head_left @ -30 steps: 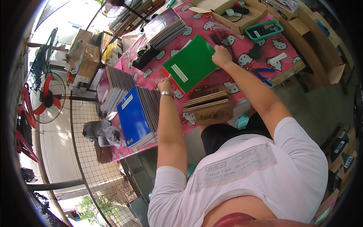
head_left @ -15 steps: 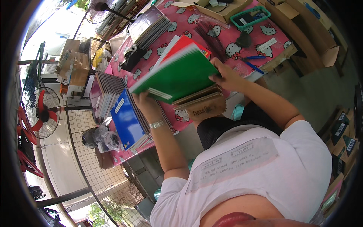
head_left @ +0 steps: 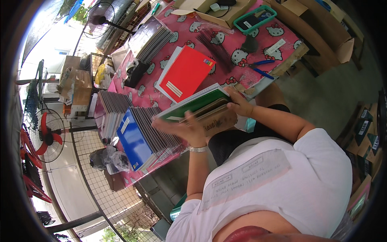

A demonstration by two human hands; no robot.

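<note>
In the right hand (head_left: 241,104), a green notebook (head_left: 201,103) slants lengthwise forward-right.

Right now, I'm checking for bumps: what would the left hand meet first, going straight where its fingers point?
Likely the blue-topped stack of spiral notebooks, though depth is unclear.

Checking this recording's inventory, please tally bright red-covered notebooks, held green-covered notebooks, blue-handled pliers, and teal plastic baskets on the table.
Bright red-covered notebook: 1
Held green-covered notebook: 1
Blue-handled pliers: 1
Teal plastic basket: 1
Total: 4
</note>
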